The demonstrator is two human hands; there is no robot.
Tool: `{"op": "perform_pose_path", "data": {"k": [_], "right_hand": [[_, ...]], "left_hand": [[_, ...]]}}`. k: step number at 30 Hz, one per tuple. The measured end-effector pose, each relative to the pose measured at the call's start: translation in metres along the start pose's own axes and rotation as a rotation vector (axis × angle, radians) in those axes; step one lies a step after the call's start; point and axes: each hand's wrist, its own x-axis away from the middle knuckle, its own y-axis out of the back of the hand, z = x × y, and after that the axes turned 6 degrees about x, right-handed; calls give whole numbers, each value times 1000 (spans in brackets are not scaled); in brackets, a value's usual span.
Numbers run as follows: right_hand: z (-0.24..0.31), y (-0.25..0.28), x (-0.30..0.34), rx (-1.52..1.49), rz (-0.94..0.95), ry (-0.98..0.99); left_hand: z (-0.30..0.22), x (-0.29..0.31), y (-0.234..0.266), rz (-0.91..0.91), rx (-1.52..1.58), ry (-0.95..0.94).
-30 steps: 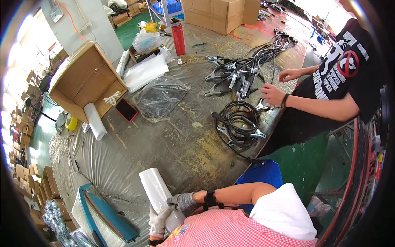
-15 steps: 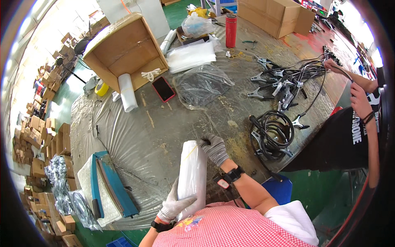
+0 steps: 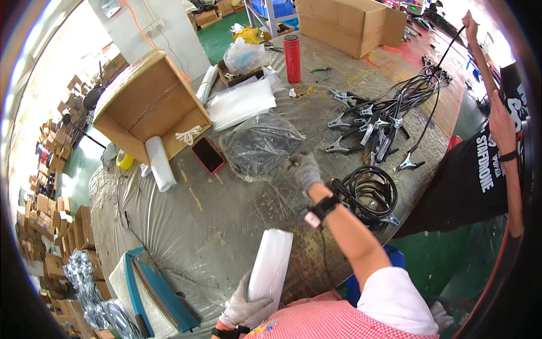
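My left hand (image 3: 244,305), in a pale work glove, is closed around the lower part of a roll of clear plastic film (image 3: 272,263). The roll slants up and away from my body over the table's near edge. My right hand (image 3: 307,172), in a grey glove, is stretched out over the table beside a crumpled clear plastic bag (image 3: 262,146). Its fingers are curled together at the tips; what they hold, if anything, is too small to make out. Several yellow rubber bands (image 3: 305,92) lie farther off, near a red bottle (image 3: 292,59).
An open cardboard box (image 3: 149,101), another plastic roll (image 3: 161,164) and a phone (image 3: 208,155) are on the left. A teal sealer-like device (image 3: 161,291) is near left. Clamp cables (image 3: 384,121) and a coiled cable (image 3: 370,192) lie right, where a co-worker (image 3: 463,175) handles a cable.
My right hand has left the roll's top and moved forward over the table. The yellow band seen around the roll no longer shows. The co-worker's far hand has risen with a cable.
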Motion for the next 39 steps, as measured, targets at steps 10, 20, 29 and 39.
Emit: {"op": "perform_pose_path", "data": {"k": [10,20,29,39], "right_hand": [[-76,-23,-62,-924,-184,-640],[-29,-23,167,-418,-16,-145],[37,8,192,417,511,773],[36,-18,239,365,256,770]], "left_hand": [[52,-25,7,-104,273,271],[24,-65,-6,-41,173,232],[-1,-92,-20,-552,-590,-303],[114,138,17,-846,-257,-14]]}}
